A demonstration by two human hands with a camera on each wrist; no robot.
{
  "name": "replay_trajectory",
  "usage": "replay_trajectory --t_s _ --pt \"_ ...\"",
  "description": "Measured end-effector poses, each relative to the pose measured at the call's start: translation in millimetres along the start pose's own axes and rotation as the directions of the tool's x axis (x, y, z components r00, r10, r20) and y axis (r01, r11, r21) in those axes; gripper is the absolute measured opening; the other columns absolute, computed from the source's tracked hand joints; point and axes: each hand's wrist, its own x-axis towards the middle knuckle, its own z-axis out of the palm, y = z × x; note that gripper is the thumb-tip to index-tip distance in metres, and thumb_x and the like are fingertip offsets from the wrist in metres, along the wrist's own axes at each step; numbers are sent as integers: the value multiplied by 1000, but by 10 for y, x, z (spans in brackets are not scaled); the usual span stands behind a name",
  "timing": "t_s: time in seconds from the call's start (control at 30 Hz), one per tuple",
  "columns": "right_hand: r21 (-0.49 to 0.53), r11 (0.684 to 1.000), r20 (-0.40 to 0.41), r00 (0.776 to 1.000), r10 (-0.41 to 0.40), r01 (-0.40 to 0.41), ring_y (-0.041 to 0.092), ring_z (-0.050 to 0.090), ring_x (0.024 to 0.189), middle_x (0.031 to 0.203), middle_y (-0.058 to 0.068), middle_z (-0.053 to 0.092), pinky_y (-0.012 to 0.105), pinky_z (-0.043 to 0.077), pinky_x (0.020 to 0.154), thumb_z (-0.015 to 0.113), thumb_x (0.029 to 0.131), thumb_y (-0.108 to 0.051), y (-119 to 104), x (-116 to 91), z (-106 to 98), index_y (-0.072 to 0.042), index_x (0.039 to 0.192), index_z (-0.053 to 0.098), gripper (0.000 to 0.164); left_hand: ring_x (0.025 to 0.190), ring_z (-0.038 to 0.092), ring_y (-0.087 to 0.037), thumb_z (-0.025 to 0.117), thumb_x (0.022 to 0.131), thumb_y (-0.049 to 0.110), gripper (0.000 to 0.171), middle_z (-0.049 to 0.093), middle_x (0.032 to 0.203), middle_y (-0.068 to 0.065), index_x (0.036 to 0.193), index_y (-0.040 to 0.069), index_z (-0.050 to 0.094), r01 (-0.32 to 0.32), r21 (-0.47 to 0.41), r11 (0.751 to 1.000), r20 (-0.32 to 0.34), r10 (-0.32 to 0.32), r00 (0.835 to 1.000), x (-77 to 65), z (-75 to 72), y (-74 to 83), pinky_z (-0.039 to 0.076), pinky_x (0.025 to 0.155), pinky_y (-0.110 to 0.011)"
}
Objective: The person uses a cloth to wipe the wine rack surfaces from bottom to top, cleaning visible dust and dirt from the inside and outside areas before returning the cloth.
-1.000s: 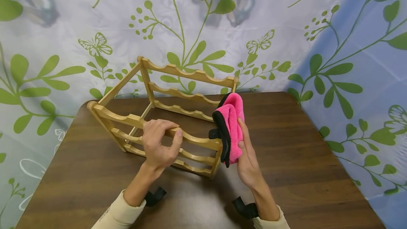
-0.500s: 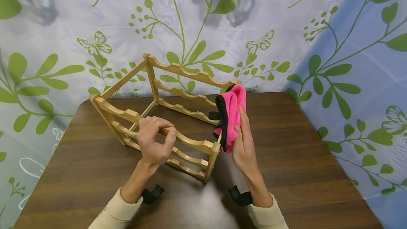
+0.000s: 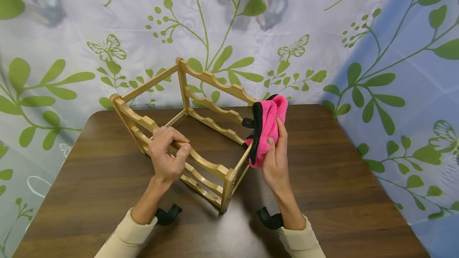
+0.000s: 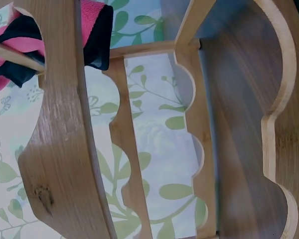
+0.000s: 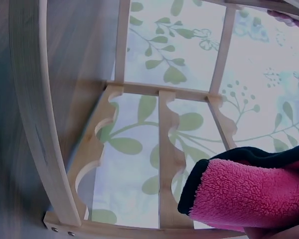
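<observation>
Table (image 3: 340, 194) under rack (image 3: 227, 190), leafy backdrop (image 3: 305, 23) behind, left hand (image 3: 166, 154) round rail (image 3: 206, 163), cloth (image 3: 268, 128) in right hand (image 3: 277, 166)

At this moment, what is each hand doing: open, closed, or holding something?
Left hand: closed, gripping the wooden rack.
Right hand: closed, holding the pink cloth.

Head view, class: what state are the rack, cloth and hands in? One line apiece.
Wooden rack: assembled, askew to the table.
Pink cloth: folded, touching the rack's side rail.
Left hand: gripping the rack's near top rail.
Right hand: holding the cloth.
</observation>
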Motion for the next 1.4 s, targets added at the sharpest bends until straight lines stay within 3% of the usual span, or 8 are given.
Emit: replay_trajectory --t_s 0.27,0.5,0.63,0.8,0.97,1.17,1.27,1.4 --pt "-12 1000 -100 995 9 -11 25 53 115 145 14 35 26 46 93 36 105 -2 1 5 60 -9 154 25 50 51 34 -16 50 64 14 12 47 50 -2 56 7 55 21 -45 999 32 -20 999 63 -74 -83 28 73 -28" --pt "-7 1000 -124 992 -22 22 27 46 125 146 11 37 29 45 101 41 103 0 -26 -7 59 -5 149 34 47 52 34 -16 54 68 15 13 47 52 -3 58 6 55 5 -81 997 54 0 999 72 -99 -127 28 73 -27" --pt "-6 1000 -129 991 -30 29 27 46 123 143 12 40 25 49 94 46 99 6 -56 -59 20 1 142 44 43 52 33 -17 54 70 16 15 46 53 -3 59 6 54 -9 -66 998 58 13 998 61 -90 -135 26 72 -27" --pt "107 992 -66 996 -65 71 29 51 116 140 15 37 24 54 85 52 89 12 -135 -215 45 9 133 45 44 52 33 -17 55 72 18 18 46 53 -2 59 6 54 -23 -58 998 53 26 998 57 -84 -145 25 71 -28" --pt "226 963 24 987 -159 149 35 49 116 135 21 31 29 54 88 65 87 -1 -233 -376 161 12 122 43 43 52 32 -17 58 82 28 32 44 52 -2 59 6 54 -28 -88 996 56 33 998 75 -89 -197 26 71 -28" --pt "222 953 55 973 -224 207 35 43 118 130 24 30 30 55 83 76 83 -10 -310 -546 347 9 114 46 47 54 30 -17 60 84 30 38 43 52 -3 57 5 52 -7 -161 987 33 13 999 100 -90 -285 25 72 -28" --pt "233 939 17 964 -264 253 35 46 115 128 25 33 31 54 83 74 76 2 -300 -600 415 11 112 42 50 54 32 -19 59 85 30 38 45 54 -5 59 4 53 -20 -134 991 19 22 1000 89 -91 -290 26 71 -28" --pt "266 932 -12 968 -252 246 30 51 109 121 24 41 30 50 87 65 68 17 -247 -672 447 17 114 29 58 56 38 -23 54 86 26 33 52 60 -10 66 1 58 -37 4 999 1 37 999 38 -97 -230 31 68 -29"
